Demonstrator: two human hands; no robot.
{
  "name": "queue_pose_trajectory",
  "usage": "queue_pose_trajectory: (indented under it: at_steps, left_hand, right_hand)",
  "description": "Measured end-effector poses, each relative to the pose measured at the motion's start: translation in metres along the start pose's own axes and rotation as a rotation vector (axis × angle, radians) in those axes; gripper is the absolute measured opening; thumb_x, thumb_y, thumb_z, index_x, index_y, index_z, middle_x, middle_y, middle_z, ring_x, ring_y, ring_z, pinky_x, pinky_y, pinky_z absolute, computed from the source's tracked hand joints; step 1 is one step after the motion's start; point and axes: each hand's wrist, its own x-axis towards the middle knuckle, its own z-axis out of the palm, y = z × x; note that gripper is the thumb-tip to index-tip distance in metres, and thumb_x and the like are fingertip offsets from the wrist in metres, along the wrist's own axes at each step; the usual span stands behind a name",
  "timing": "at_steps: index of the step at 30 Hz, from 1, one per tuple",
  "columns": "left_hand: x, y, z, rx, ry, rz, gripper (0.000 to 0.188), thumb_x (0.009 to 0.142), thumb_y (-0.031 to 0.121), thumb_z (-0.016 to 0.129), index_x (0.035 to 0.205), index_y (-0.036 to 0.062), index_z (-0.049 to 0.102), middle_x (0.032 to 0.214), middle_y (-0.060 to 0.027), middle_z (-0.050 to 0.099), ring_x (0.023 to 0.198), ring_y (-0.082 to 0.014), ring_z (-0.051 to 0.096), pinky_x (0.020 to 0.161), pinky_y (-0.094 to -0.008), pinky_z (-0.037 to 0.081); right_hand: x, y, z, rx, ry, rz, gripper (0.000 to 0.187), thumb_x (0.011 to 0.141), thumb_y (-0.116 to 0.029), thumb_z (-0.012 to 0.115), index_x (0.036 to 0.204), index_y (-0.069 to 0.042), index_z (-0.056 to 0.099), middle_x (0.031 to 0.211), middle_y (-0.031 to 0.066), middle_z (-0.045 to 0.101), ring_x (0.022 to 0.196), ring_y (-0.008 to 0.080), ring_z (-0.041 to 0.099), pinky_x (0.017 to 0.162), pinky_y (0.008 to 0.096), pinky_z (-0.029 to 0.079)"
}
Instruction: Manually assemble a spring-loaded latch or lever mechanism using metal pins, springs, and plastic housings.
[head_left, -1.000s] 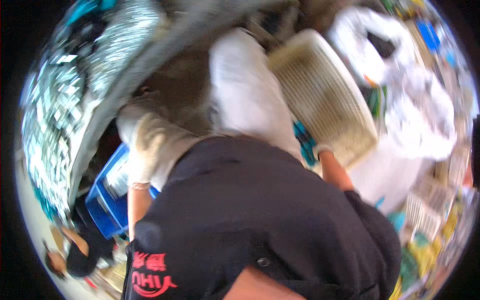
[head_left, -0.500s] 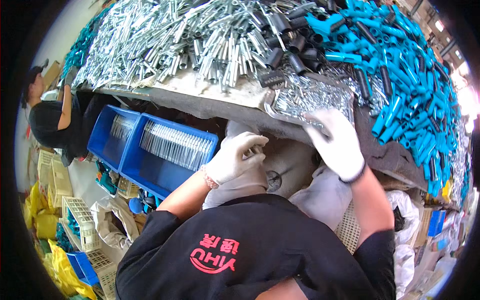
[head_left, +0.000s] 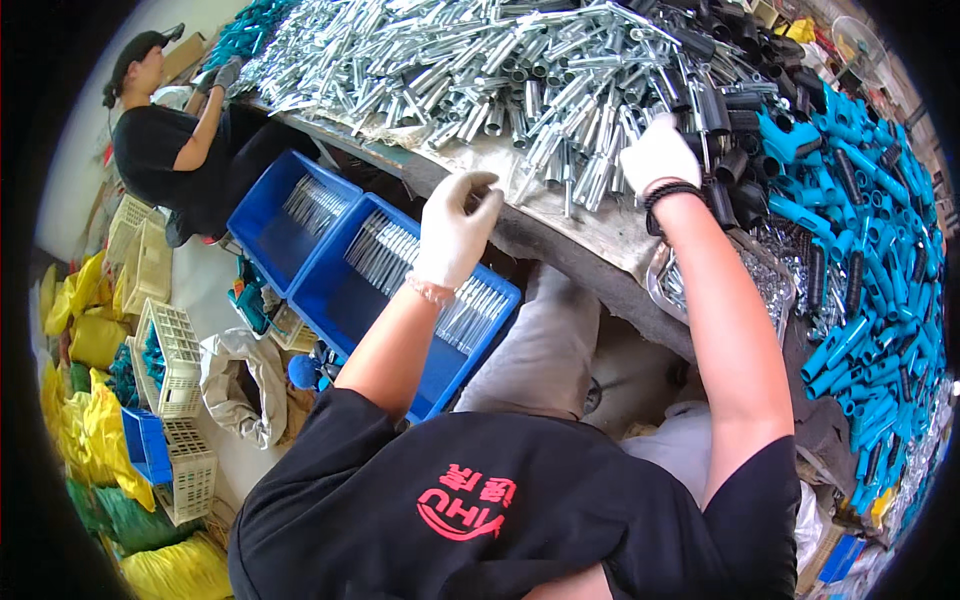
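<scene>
My left hand [head_left: 455,228], in a white glove, hovers in front of the table edge near the blue bin [head_left: 440,375]. Its thumb and forefinger curl toward each other, with their tips close together; anything pinched there is too small to make out. Rows of slim metal rods [head_left: 430,278] lie in that bin. My right hand [head_left: 660,160], also gloved, reaches onto the table at the front of the heap of shiny metal tubes [head_left: 500,75], beside black sleeves [head_left: 712,108]. Its fingertips are partly hidden against the heap.
A metal tray of small parts [head_left: 735,285] sits at the table edge under my right forearm. Teal plastic handles [head_left: 870,240] pile up at the right. A second blue bin [head_left: 290,215] stands left, near a co-worker [head_left: 165,140]. Crates [head_left: 172,360] and an open sack [head_left: 242,385] occupy the floor.
My right hand has moved from the small-parts tray up to the heap of tubes and sleeves. My left hand has risen toward the table edge. The view has shifted, showing more of the left side.
</scene>
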Motion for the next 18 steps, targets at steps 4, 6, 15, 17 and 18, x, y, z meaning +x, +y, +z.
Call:
queue_pose_trajectory:
  at_steps: [4, 6, 15, 17, 18]
  left_hand:
    - [0.047, -0.026, 0.01, 0.283, 0.184, 0.23, 0.025, 0.084, 0.01, 0.069, 0.109, 0.0066, 0.07, 0.091, -0.0125, 0.067, 0.079, -0.0254, 0.065, 0.075, -0.0357, 0.053]
    - [0.069, -0.031, 0.011, 0.5, 0.18, 0.337, 0.029, 0.082, 0.009, 0.068, 0.111, 0.0107, 0.069, 0.093, -0.0146, 0.065, 0.084, -0.0319, 0.065, 0.076, -0.041, 0.053]
    - [0.114, -0.026, 0.029, 0.45, 0.099, 0.605, 0.016, 0.083, 0.011, 0.066, 0.098, 0.0136, 0.072, 0.086, -0.0099, 0.066, 0.081, -0.0319, 0.066, 0.073, -0.042, 0.053]
    - [0.111, -0.038, 0.03, 0.433, 0.077, 0.541, 0.023, 0.082, 0.007, 0.065, 0.102, 0.0147, 0.073, 0.095, -0.0098, 0.067, 0.088, -0.0315, 0.066, 0.078, -0.041, 0.053]
    - [0.111, -0.055, 0.031, 0.523, 0.102, 0.543, 0.025, 0.082, 0.006, 0.064, 0.104, 0.0152, 0.073, 0.099, -0.0101, 0.067, 0.092, -0.0314, 0.065, 0.081, -0.041, 0.053]
  right_hand:
    - [-0.012, 0.024, -0.029, 0.279, 0.345, -0.051, 0.025, 0.088, -0.027, 0.061, 0.098, -0.005, 0.065, 0.099, 0.0219, 0.071, 0.095, 0.0418, 0.068, 0.085, 0.0464, 0.053]
    - [-0.033, 0.034, -0.044, 0.474, 0.339, -0.118, 0.022, 0.087, -0.022, 0.066, 0.096, -0.002, 0.07, 0.093, 0.0183, 0.072, 0.088, 0.0321, 0.07, 0.08, 0.0393, 0.054]
    - [-0.217, 0.073, -0.081, 1.138, 0.276, 0.177, 0.01, 0.094, -0.005, 0.066, 0.102, -0.001, 0.067, 0.078, 0.0027, 0.064, 0.063, 0.0075, 0.056, 0.057, 0.0227, 0.046]
    - [-0.241, 0.073, -0.082, 1.23, 0.279, 0.228, 0.01, 0.095, -0.004, 0.064, 0.103, 0.002, 0.063, 0.078, 0.0051, 0.062, 0.063, 0.0095, 0.057, 0.057, 0.0239, 0.047]
    - [-0.25, 0.072, -0.078, 1.228, 0.281, 0.202, 0.01, 0.094, -0.003, 0.064, 0.104, 0.002, 0.063, 0.079, 0.0053, 0.063, 0.064, 0.0095, 0.057, 0.058, 0.024, 0.047]
